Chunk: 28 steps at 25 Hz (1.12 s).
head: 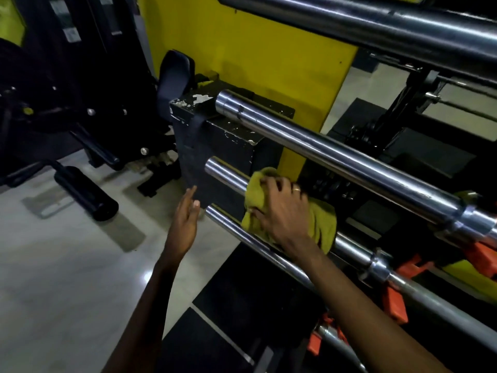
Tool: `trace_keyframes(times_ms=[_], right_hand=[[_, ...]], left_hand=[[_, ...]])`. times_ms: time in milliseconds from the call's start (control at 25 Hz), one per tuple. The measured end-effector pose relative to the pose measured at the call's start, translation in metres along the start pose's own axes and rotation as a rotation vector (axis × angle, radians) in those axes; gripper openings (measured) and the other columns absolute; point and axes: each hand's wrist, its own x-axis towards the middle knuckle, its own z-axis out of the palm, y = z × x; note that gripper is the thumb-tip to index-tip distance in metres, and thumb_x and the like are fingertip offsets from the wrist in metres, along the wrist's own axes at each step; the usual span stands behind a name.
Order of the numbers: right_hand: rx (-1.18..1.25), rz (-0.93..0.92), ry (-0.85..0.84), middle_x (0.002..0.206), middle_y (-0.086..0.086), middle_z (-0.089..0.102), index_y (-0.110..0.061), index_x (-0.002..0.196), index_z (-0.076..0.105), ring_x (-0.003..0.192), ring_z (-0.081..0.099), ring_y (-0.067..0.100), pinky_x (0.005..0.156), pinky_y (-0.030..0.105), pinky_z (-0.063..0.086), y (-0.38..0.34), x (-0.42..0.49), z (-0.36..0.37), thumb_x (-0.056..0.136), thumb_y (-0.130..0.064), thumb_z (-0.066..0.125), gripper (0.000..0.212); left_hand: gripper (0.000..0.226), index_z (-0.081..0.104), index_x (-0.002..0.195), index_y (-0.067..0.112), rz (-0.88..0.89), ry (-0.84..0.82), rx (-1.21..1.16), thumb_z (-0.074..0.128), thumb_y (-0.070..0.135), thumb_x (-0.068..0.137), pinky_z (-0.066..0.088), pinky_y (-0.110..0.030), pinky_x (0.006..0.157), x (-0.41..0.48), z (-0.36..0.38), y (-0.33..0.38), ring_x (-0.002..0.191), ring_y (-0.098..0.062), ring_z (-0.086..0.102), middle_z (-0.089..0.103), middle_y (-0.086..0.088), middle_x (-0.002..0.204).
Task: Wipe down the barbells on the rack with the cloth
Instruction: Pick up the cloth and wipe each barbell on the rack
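White stickers (pixel 66 20) on the black machine (pixel 53 84) at upper left are too blurred to read. At centre, the right hand (pixel 282 208) grips a yellow-green cloth (pixel 322 222) wrapped over a chrome barbell (pixel 226 172) on the chipped black rack (pixel 231 146). The left hand (pixel 185 219) hovers with straight fingers, holding nothing, beside the bar ends. A pale glossy floor (pixel 53 265) fills the lower left, and a yellow wall (pixel 255 49) stands behind.

Yellow-green cloth (pixel 324 223); chrome barbells (pixel 336 146); yellow wall (pixel 255 49); orange rack hooks (pixel 395 305).
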Motion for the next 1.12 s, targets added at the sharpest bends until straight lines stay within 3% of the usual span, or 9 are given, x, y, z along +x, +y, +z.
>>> trace_keyframes(times_ms=[160, 320, 480, 600, 680, 760, 880, 1000, 1120], right_hand=[[0.097, -0.161, 0.006, 0.141, 0.0, 0.05, -0.03, 0.139, 0.047, 0.121, 0.048, 0.034, 0.094, 0.047, 0.043, -0.018, 0.017, 0.008, 0.083, -0.03, 0.069, 0.061], [0.669, -0.064, 0.216, 0.125, -0.001, 0.062, -0.022, 0.129, 0.055, 0.109, 0.058, 0.024, 0.091, 0.041, 0.047, -0.007, -0.01, -0.009, 0.088, -0.018, 0.061, 0.041], [1.314, 0.484, 0.232, 0.115, -0.003, 0.067, -0.025, 0.123, 0.056, 0.103, 0.064, 0.012, 0.092, 0.032, 0.053, -0.035, -0.069, 0.006, 0.101, -0.032, 0.057, 0.024], [2.047, 1.015, -0.001, 0.116, 0.02, 0.069, -0.009, 0.121, 0.062, 0.098, 0.068, 0.031, 0.095, 0.049, 0.054, -0.06, -0.086, 0.037, 0.102, -0.029, 0.05, 0.03], [2.314, 1.16, -0.148, 0.098, 0.019, 0.073, -0.004, 0.106, 0.067, 0.083, 0.07, 0.029, 0.083, 0.04, 0.058, -0.056, -0.062, 0.049, 0.101, -0.029, 0.042, 0.035], [2.476, 1.176, -0.12, 0.084, 0.013, 0.07, -0.005, 0.096, 0.066, 0.075, 0.068, 0.026, 0.078, 0.033, 0.055, -0.049, -0.027, 0.057, 0.094, -0.022, 0.043, 0.029], [2.489, 1.228, -0.059, 0.087, 0.012, 0.064, -0.002, 0.102, 0.066, 0.08, 0.063, 0.026, 0.085, 0.035, 0.052, -0.059, 0.006, 0.06, 0.093, -0.025, 0.045, 0.032], [2.549, 1.202, -0.131, 0.073, 0.012, 0.067, -0.001, 0.091, 0.068, 0.064, 0.068, 0.023, 0.068, 0.031, 0.059, -0.063, 0.009, 0.055, 0.101, -0.028, 0.042, 0.039], [2.435, 1.146, -0.295, 0.078, 0.013, 0.069, -0.003, 0.08, 0.072, 0.076, 0.067, 0.024, 0.091, 0.035, 0.052, -0.046, -0.008, 0.042, 0.098, -0.022, 0.045, 0.038]], left_hand=[[0.046, 0.034, 0.15, 0.025, 0.151, -0.053, 0.069, 0.036, 0.033, 0.105, 0.022, -0.022, 0.113, 0.01, 0.002, 0.024, 0.144, -0.006, 0.025, 0.031, 0.008, 0.156], [0.039, 0.049, 0.142, 0.023, 0.148, -0.057, 0.199, 0.042, 0.027, 0.104, 0.029, -0.014, 0.104, 0.05, -0.002, 0.059, 0.135, -0.009, 0.04, 0.047, -0.001, 0.146], [0.033, 0.058, 0.131, 0.038, 0.098, -0.152, 0.231, 0.045, 0.037, 0.1, 0.04, -0.032, 0.107, 0.066, -0.024, 0.062, 0.128, -0.014, 0.051, 0.06, 0.004, 0.133], [0.034, 0.058, 0.133, 0.03, 0.069, -0.175, 0.263, 0.044, 0.033, 0.102, 0.034, -0.019, 0.102, 0.065, -0.028, 0.073, 0.131, -0.014, 0.047, 0.057, 0.003, 0.137], [0.036, 0.056, 0.137, 0.027, 0.053, -0.174, 0.33, 0.042, 0.031, 0.103, 0.031, -0.016, 0.096, 0.063, -0.026, 0.083, 0.132, -0.015, 0.045, 0.055, 0.001, 0.14], [0.037, 0.053, 0.139, 0.03, 0.041, -0.159, 0.379, 0.041, 0.032, 0.103, 0.032, -0.021, 0.099, 0.063, -0.025, 0.083, 0.134, -0.019, 0.043, 0.051, 0.002, 0.143], [0.038, 0.05, 0.14, 0.034, 0.059, -0.155, 0.416, 0.041, 0.033, 0.103, 0.032, -0.027, 0.103, 0.061, -0.024, 0.08, 0.135, -0.023, 0.042, 0.048, 0.001, 0.147], [0.039, 0.05, 0.14, 0.036, 0.08, -0.126, 0.447, 0.043, 0.032, 0.102, 0.035, -0.032, 0.105, 0.057, -0.021, 0.075, 0.132, -0.027, 0.046, 0.051, -0.004, 0.144], [0.047, 0.054, 0.138, 0.017, 0.277, -0.08, 0.599, 0.039, 0.033, 0.098, 0.039, -0.04, 0.108, 0.058, -0.012, 0.07, 0.129, -0.032, 0.05, 0.054, -0.015, 0.14]])
